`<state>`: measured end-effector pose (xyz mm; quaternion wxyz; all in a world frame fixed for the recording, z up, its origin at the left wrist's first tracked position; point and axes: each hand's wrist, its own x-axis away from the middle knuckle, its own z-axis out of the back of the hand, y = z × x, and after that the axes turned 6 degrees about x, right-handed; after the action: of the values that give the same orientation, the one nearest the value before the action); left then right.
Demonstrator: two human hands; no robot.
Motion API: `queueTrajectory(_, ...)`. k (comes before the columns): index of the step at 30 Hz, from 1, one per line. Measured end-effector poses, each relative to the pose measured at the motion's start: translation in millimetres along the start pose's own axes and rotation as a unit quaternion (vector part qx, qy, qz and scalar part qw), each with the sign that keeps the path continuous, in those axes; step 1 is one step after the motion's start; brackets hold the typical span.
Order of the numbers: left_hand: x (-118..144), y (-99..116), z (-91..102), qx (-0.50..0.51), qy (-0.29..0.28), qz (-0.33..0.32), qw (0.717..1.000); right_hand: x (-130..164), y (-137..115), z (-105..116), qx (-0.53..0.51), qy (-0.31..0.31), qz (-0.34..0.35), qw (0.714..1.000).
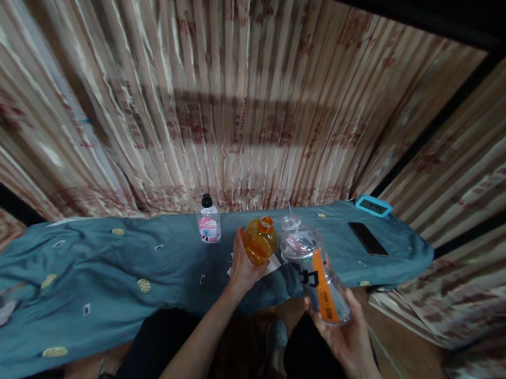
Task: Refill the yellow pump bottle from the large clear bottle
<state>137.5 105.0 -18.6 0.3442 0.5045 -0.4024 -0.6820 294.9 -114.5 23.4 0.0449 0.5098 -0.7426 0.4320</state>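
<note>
My left hand (241, 266) grips an orange plastic bottle (260, 241) that stands with its mouth open on the blue-grey cloth (112, 278). My right hand (347, 335) holds a clear bottle (315, 268) with an orange and black label by its base, tilted so that its neck points toward the orange bottle's mouth. The two bottle tops are close together but apart. A white slip of paper (273, 264) lies under the orange bottle.
A small clear bottle with a black cap and pink label (208, 219) stands behind on the cloth. A black phone (368, 238) and a light-blue framed device (373, 205) lie at the right end. A striped curtain (247, 98) hangs behind. My legs are below.
</note>
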Motion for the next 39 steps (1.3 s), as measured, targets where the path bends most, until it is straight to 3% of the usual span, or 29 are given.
queueTrajectory(6, 0, 0, 3.7, -0.033, -0.015, -0.029, 0.999, 10, -5, 1, 0.016, 0.003, -0.001, 1.0)
queueTrajectory(13, 2, 5, 2.9, -0.005, -0.038, -0.013, 0.999, 20, -16, -8, 0.031, 0.036, 0.01, 0.999)
queueTrajectory(25, 1, 10, 2.6, 0.036, -0.029, 0.025, 0.999, 40, -26, -34, 0.028, 0.088, 0.021, 0.996)
queueTrajectory(31, -1, 13, 6.6, 0.044, -0.028, 0.039, 0.998, 50, -32, -36, 0.022, 0.096, 0.021, 0.995)
queueTrajectory(36, -3, 13, 7.8, 0.048, -0.031, 0.014, 0.998, 60, -35, -45, 0.0, 0.128, 0.019, 0.992)
queueTrajectory(39, -4, 12, 8.1, 0.045, -0.027, 0.013, 0.999, 58, -35, -37, -0.003, 0.117, 0.015, 0.993)
